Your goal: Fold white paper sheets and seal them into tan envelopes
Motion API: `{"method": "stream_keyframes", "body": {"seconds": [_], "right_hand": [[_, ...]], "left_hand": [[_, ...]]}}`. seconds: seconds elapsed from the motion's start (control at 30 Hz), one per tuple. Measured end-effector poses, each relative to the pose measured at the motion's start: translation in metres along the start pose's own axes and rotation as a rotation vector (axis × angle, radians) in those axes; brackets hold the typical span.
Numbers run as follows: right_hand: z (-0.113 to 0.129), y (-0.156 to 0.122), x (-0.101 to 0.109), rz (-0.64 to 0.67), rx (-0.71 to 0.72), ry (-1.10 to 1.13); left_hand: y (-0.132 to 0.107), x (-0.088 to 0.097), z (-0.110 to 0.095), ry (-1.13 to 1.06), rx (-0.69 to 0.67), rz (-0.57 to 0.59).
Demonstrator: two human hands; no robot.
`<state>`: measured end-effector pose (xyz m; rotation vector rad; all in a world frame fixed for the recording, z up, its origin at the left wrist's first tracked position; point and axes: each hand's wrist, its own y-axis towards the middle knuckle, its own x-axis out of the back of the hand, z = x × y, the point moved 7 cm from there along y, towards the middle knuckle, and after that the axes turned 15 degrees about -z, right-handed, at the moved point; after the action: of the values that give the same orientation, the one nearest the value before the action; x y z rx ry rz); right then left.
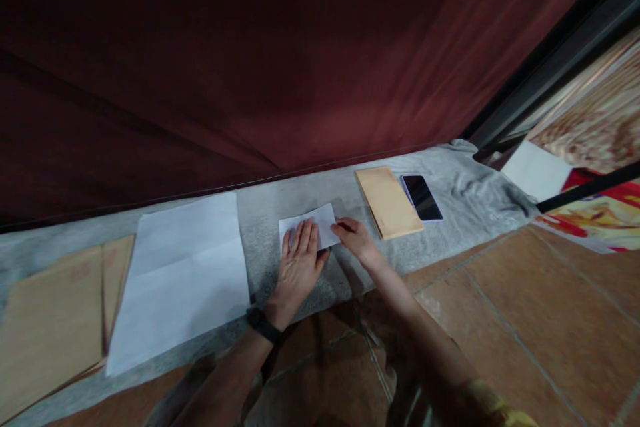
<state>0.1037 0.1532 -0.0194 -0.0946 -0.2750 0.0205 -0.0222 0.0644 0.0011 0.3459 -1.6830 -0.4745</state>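
Note:
A small folded white paper (320, 221) lies on a grey cloth (450, 173) spread along the floor. My left hand (299, 265) lies flat on the paper's left part, fingers stretched out and pressing down. A dark band sits on that wrist. My right hand (354, 236) touches the paper's right edge with its fingers curled in a pinch. What the fingertips grip is too small to make out beyond the paper edge.
A large creased white sheet (185, 273) lies to the left, with brown envelopes (50, 327) beside it. A tan envelope (389, 201) and a dark phone (422, 197) lie to the right. A dark red curtain (250, 60) hangs behind. Terracotta floor tiles (540, 320) run in front.

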Motion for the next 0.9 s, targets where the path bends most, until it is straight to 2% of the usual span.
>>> {"method": "stream_keyframes", "body": {"seconds": [0.1,0.17,0.23,0.33,0.4,0.47,0.53,0.6,0.63,0.7,0.83,0.9], "right_hand": [[0.017,-0.008,-0.005,0.1,-0.049,0.286],[0.025,-0.015,-0.007,0.152,-0.075,0.379],[0.027,-0.019,-0.006,0.142,-0.097,0.404],[0.017,-0.019,-0.002,0.047,-0.166,0.405],[0.006,-0.019,-0.003,0.008,-0.257,0.443],[-0.002,-0.021,-0.007,0.003,-0.335,0.516],[-0.005,-0.023,-0.013,0.032,-0.387,0.588],[-0.006,-0.023,-0.015,0.042,-0.414,0.614],[-0.007,-0.022,-0.014,0.031,-0.41,0.601],[-0.008,-0.018,-0.008,-0.009,-0.378,0.548],[-0.012,-0.008,0.007,-0.001,-0.309,0.4],[-0.014,-0.005,0.014,0.033,-0.252,0.327]], "left_hand": [[0.011,0.016,-0.004,-0.016,0.056,-0.061],[0.019,0.029,-0.001,-0.078,0.126,-0.104],[0.026,0.04,0.008,-0.231,0.251,-0.163],[0.027,0.043,0.034,-0.702,0.646,-0.287],[0.022,0.033,0.046,-1.128,0.962,-0.401],[0.017,0.019,0.046,-1.494,1.221,-0.47],[0.012,0.005,0.038,-1.691,1.426,-0.441],[0.006,-0.004,0.03,-1.748,1.573,-0.354],[0.003,-0.007,0.028,-1.753,1.608,-0.321],[-0.001,-0.008,0.031,-1.734,1.596,-0.296],[-0.01,-0.002,0.059,-1.502,1.453,-0.331],[-0.012,0.0,0.071,-1.336,1.347,-0.237]]}}
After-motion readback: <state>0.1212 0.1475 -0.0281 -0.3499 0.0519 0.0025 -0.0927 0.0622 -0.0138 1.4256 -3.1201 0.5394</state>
